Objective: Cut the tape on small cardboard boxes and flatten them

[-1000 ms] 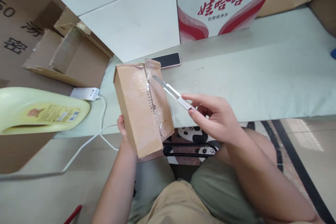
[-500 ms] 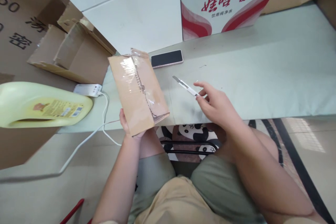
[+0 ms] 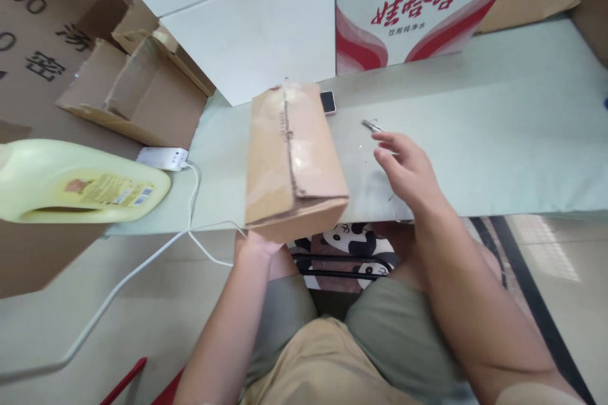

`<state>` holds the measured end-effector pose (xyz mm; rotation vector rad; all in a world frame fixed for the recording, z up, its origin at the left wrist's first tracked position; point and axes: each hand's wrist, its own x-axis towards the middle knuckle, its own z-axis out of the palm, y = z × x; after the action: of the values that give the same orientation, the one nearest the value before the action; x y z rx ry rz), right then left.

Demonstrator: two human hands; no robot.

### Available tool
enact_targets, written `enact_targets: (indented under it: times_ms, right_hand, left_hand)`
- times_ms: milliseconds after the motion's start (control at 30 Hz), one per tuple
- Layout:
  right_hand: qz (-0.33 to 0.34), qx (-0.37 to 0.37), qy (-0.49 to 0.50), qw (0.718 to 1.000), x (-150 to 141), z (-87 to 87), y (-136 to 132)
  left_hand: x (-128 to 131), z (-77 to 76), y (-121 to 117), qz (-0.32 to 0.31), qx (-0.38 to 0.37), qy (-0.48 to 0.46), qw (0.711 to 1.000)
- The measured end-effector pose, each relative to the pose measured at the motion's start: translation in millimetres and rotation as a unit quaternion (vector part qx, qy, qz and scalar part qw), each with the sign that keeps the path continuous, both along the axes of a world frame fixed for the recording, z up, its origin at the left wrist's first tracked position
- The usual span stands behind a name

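One box (image 3: 306, 158) rests at twelve o'clock on the left hand (image 3: 263, 243), fingers hidden; right hand (image 3: 408, 171) at one o'clock, thumb and forefinger parted, hold on the knife (image 3: 370, 125) unclear: best keep it pointing away.

Carton (image 3: 294, 152) before phone (image 3: 328, 102), free tabletop (image 3: 513, 139) at right

Box (image 3: 297, 158) at table's (image 3: 503, 120) near edge, left hand (image 3: 263, 243) under its near end. Phone (image 3: 328, 102) behind, partly hidden by box. Right of box: knife (image 3: 372, 125) at fingertips of right hand (image 3: 406, 164). Water case (image 3: 418, 31) at back, right of phone. Left: jug (image 3: 85, 180), adapter (image 3: 164, 158) just behind, open carton (image 3: 156, 101) farther back.
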<state>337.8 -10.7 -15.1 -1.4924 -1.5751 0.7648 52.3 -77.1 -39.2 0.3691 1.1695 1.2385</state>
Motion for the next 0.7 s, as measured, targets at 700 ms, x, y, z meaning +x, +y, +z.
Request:
enact_targets:
  times_ms: [700]
  right_hand:
    - [0.161, -0.206, -0.113, 0.959, -26.6, 10.4, -13.7]
  left_hand:
    - [19.2, 46.9, -33.0, 0.196, 0.126, 0.183, 0.955]
